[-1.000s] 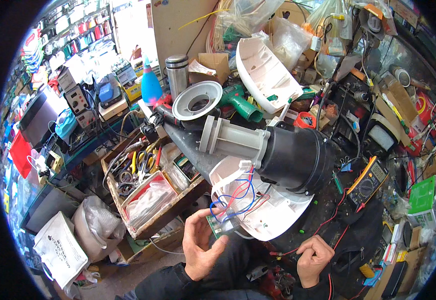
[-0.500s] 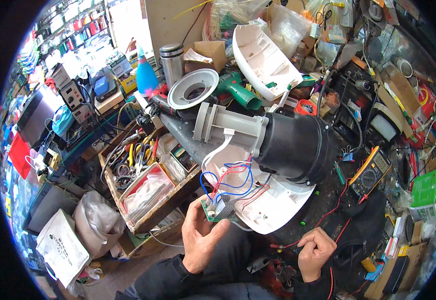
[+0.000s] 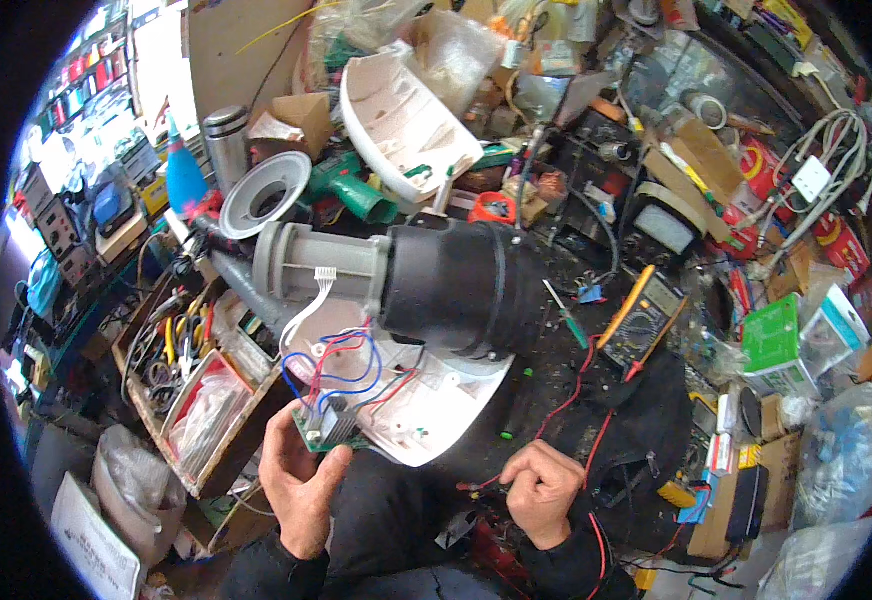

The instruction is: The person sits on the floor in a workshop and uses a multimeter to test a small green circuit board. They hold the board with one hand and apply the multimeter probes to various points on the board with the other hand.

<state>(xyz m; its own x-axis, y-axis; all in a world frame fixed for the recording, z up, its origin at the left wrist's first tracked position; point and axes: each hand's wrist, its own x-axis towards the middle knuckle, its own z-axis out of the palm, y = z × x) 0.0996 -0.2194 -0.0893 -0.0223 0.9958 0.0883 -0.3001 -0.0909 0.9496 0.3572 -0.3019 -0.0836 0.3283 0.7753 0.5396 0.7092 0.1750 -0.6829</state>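
Observation:
My left hand (image 3: 301, 485) grips a green circuit board (image 3: 324, 432) by its edges, thumb at one side and fingers at the other. Blue, red and grey wires (image 3: 356, 370) run from the board toward a motor unit with a black housing (image 3: 456, 285) and a grey tubular end (image 3: 331, 262). A loose white connector (image 3: 326, 273) hangs against the grey part. Beneath lies a curved white plastic shell (image 3: 446, 420). My right hand (image 3: 541, 490) is closed in a loose fist beside a red test lead (image 3: 566, 400); whatever its fingers hold is hidden.
A yellow-edged multimeter (image 3: 644, 322) lies to the right, near a thin screwdriver (image 3: 566, 315). At the left stands a wooden drawer (image 3: 201, 480) of tools. Behind the motor are another white shell (image 3: 396, 120), a grey ring (image 3: 264, 195) and a green power tool (image 3: 361, 195).
The view has swung to the right, so everything sits further left in the picture. My left hand keeps its hold on the circuit board, and my right hand stays closed.

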